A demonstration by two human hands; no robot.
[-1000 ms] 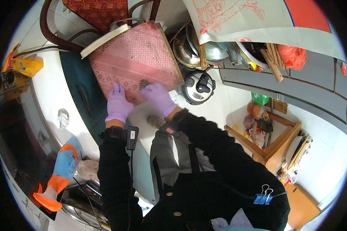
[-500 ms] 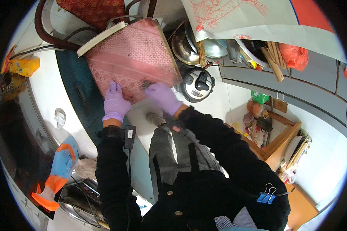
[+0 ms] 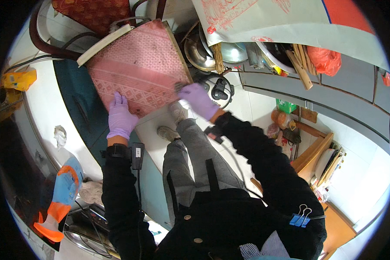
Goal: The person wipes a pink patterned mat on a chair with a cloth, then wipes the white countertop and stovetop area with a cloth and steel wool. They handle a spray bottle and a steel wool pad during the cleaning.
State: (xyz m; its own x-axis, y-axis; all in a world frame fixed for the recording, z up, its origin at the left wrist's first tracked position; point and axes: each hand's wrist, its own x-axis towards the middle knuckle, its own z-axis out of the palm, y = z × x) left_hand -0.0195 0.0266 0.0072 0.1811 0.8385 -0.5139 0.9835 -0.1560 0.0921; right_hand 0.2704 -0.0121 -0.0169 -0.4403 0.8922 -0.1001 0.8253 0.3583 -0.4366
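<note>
Pink patterned board [image 3: 138, 71], tilted against the dark teal cabinet [image 3: 80, 104], sits under my flat left hand [image 3: 120, 117] while my right hand [image 3: 199, 99] pinches its edge; I judge it could slide off sideways.

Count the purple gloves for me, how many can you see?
2. The left hand wears one, flat on the pink patterned board; the right hand wears the other, at the board's right corner.
</note>
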